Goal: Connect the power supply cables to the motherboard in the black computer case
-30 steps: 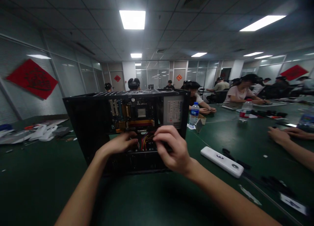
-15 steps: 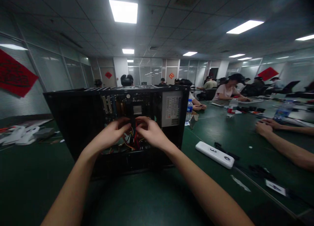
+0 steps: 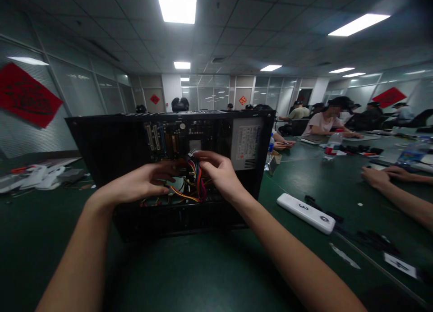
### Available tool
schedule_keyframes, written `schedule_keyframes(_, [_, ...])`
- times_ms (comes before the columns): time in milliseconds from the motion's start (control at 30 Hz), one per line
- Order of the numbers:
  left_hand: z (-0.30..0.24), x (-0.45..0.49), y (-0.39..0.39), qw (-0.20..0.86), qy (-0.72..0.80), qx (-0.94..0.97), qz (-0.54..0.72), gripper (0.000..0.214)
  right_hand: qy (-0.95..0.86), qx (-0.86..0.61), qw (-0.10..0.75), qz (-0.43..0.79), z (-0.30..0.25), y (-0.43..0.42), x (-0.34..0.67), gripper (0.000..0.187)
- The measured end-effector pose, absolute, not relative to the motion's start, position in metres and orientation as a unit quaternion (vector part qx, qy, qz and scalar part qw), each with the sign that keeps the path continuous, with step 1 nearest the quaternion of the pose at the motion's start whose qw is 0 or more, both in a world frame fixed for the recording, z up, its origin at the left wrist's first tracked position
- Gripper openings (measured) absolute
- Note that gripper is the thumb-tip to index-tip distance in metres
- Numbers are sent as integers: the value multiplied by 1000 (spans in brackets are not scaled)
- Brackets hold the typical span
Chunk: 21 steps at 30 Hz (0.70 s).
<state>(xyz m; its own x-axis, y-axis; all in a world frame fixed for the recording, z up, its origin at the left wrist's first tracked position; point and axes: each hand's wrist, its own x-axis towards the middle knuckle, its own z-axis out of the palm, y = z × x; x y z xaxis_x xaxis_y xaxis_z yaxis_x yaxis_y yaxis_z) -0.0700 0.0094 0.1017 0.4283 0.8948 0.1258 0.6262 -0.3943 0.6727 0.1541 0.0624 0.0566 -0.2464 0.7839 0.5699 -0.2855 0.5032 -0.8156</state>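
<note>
Inside the computer case (image 3: 108, 145) on the counter (image 3: 203, 267), the right hand (image 3: 219, 174), grip closed on the cable bundle (image 3: 198, 181), has lifted it from the case floor to mid-height. The left hand (image 3: 142, 185) has drawn back leftward, grip loosely open and empty, so one hand alone carries the bundle

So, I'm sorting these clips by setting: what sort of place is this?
Likely an office meeting room used for hands-on work: glass partitions, ceiling light panels, and seated people along a long green table. The right hand grips cables inside an open computer case.
</note>
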Motion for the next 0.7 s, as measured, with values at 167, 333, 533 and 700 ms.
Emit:
schedule_keyframes(167, [104, -70, 11, 191, 555, 791, 175, 36, -652, -211, 579, 441, 56, 60, 155, 22])
schedule_keyframes(333, [108, -62, 10, 140, 521, 800, 264, 36, -682, -214, 563, 415, 55, 53, 152, 22])
schedule_keyframes(533, [107, -49, 9, 104, 487, 810, 310, 40, -725, -213, 531, 383, 55, 46, 150, 23])
schedule_keyframes(700, [105, -45, 13, 46, 482, 821, 302, 40, -711, -212, 557, 373, 50, 47, 147, 21])
